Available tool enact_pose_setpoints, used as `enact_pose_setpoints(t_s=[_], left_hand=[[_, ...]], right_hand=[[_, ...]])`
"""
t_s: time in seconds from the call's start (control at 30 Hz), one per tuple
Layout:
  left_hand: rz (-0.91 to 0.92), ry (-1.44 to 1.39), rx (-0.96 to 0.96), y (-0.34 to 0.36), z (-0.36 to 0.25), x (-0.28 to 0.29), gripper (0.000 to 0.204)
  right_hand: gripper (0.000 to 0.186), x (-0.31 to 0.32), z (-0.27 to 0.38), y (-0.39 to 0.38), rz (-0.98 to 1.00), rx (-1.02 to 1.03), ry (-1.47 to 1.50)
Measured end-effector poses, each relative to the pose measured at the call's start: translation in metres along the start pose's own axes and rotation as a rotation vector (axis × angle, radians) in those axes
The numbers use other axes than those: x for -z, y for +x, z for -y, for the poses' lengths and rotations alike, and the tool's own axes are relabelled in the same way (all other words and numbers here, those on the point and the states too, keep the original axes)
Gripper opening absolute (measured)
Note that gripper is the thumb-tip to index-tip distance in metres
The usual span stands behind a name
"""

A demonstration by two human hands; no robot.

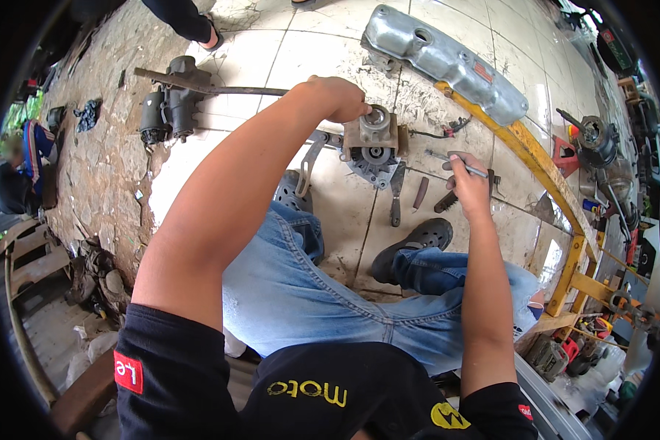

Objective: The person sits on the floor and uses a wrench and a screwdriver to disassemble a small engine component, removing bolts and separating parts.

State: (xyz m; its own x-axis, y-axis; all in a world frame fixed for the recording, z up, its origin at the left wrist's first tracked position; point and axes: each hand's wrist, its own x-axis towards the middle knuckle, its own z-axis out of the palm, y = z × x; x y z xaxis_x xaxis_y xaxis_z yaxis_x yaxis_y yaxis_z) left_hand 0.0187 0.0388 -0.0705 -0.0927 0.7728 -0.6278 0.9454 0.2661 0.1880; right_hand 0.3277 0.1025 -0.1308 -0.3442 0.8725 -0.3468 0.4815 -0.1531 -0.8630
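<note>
Alternator on tiled floor, both hands engaged.

The left hand [339, 97] rests closed over the top of the alternator [372, 143], fingers curled at its upper pulley end; the alternator stands on the tiled floor [330, 198] directly below that hand, ahead of the person's shoes. The right hand [468, 178] grips a thin metal tool [456, 163], held just right of the alternator, apart from it. A grey metal cover [444, 60] lies beyond, toward the floor's far edge.
</note>
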Motion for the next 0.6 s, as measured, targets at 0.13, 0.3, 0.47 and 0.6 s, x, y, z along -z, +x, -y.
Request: enact_pose_setpoints(t_s=[0.13,0.3,0.47,0.6], left_hand=[[-0.313,0.016,0.052,-0.024,-0.006,-0.003,0.046],[-0.425,-0.437,0.226,-0.039,-0.008,-0.006,0.062],[-0.137,-1.391,0.486,-0.054,-0.011,-0.028,0.075],[-0.564,-1.979,0.439,-0.024,0.004,-0.047,0.056]], right_hand=[[0.029,0.003,-0.005,0.005,-0.017,-0.009,0.042],[0.028,0.001,0.0,0.01,-0.025,0.015,0.11],[0.027,0.002,0.002,0.01,-0.032,0.037,0.171],[0.028,0.001,0.007,0.003,-0.033,0.054,0.191]])
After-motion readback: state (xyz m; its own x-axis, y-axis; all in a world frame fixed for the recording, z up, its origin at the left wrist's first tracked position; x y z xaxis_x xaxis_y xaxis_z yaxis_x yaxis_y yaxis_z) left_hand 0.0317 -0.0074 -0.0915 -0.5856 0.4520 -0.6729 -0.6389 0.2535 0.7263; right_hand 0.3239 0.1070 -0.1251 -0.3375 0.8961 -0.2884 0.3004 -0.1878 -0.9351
